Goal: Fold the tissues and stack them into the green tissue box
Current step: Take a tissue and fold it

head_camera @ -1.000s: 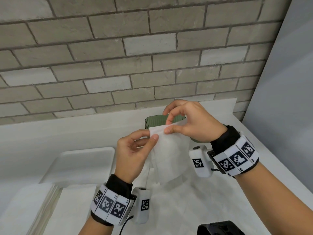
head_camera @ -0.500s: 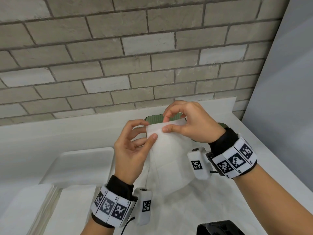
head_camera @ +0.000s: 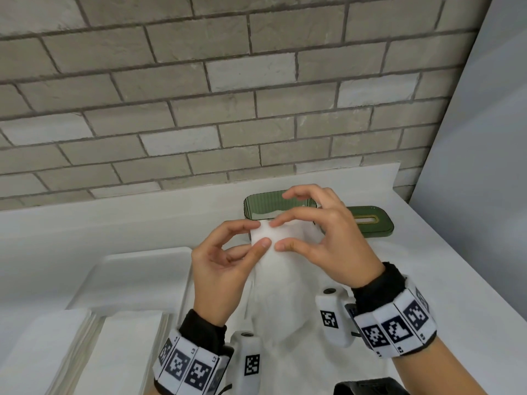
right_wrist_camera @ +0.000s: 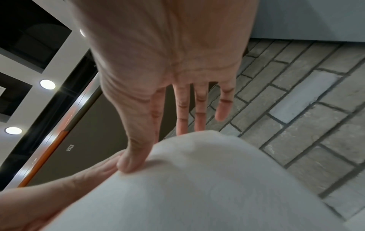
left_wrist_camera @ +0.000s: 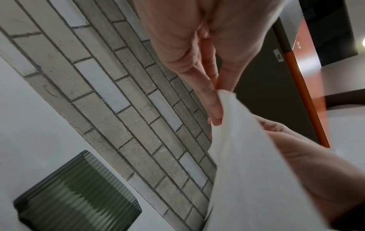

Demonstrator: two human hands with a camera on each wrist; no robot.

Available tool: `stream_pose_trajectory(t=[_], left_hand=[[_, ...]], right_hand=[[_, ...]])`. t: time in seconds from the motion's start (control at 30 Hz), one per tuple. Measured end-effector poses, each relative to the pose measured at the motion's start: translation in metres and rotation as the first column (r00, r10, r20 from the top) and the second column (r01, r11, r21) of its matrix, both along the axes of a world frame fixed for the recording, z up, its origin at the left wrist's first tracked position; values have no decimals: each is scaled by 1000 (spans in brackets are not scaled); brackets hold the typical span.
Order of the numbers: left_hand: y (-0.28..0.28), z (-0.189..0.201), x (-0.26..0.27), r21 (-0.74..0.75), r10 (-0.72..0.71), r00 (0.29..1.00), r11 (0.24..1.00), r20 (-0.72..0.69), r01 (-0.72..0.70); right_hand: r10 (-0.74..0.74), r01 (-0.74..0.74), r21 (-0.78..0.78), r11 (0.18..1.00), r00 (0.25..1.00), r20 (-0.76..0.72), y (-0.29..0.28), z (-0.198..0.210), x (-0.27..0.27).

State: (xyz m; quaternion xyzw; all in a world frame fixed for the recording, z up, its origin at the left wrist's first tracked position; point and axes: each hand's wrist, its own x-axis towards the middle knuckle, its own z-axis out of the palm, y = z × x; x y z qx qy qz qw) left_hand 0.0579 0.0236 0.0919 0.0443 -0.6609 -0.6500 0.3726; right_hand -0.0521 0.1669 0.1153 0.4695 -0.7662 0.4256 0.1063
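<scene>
A white tissue [head_camera: 281,280] hangs over the counter, held by its top edge between both hands. My left hand [head_camera: 256,233] pinches the upper left corner between thumb and forefinger. My right hand [head_camera: 277,235] pinches the same edge right beside it, its other fingers lifted. In the left wrist view the left fingers [left_wrist_camera: 214,107] grip the tissue [left_wrist_camera: 247,164]. In the right wrist view the right thumb [right_wrist_camera: 130,162] presses on the tissue [right_wrist_camera: 197,187]. The green tissue box [head_camera: 265,208] stands open just behind the hands, also seen as the green tissue box [left_wrist_camera: 79,195].
The box's green lid [head_camera: 370,222] lies to the right of the box. A white tray [head_camera: 137,275] sits to the left, with two stacks of flat tissues [head_camera: 42,352] in front of it. A brick wall runs behind the counter and a grey panel stands at the right.
The right hand's pinch has slid left along the top edge until it meets the left fingertips. The tissue's top is now bunched narrower. Both hands stay above the counter.
</scene>
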Motion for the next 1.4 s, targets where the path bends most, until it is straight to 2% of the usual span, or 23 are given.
stream_pose_trajectory(t=[0.23,0.43,0.57,0.83,1.17,1.4], left_hand=[[3,0,1,83,-32,999,996,22,30],[-1,-1,-3,79,-21,999,997,35,19],[-2,-2,-3,39,-15,999,999,37,14],[-2,-3,-2,34,-51,998,998,21,50],[2,-5,0,173,-109,994,979,-31,113],[3,-5,1,205,-133,991,970,-10,133]], right_hand=[[-20,20,-38,999,1000,12,-2,-3,2],[-33,35,-117,993,999,12,2,5,2],[-81,79,-111,991,997,-8,4,5,1],[-30,27,-81,996,999,-27,3,6,0],[-11,9,-109,994,1000,-19,3,4,3],[-1,0,-120,993,1000,-5,4,4,3]])
